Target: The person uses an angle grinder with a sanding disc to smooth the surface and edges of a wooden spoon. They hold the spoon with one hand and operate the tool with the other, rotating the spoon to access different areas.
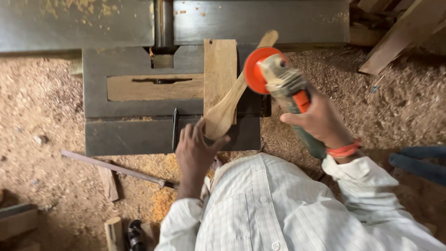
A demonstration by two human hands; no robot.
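My left hand (195, 148) grips the bowl end of a long wooden spoon (231, 100), whose handle points up and to the right over a small upright wooden board (218, 65). My right hand (321, 120) holds an angle grinder (283, 86) with an orange disc (251, 70). The disc sits against the spoon's handle, near its middle. Both lie over a dark metal machine table (130, 135).
Sawdust covers the ground on both sides. A metal rod (111, 166) and wood offcuts (109, 183) lie at the lower left. Planks (395, 42) lean at the upper right. A blue object (418, 162) lies at the right edge.
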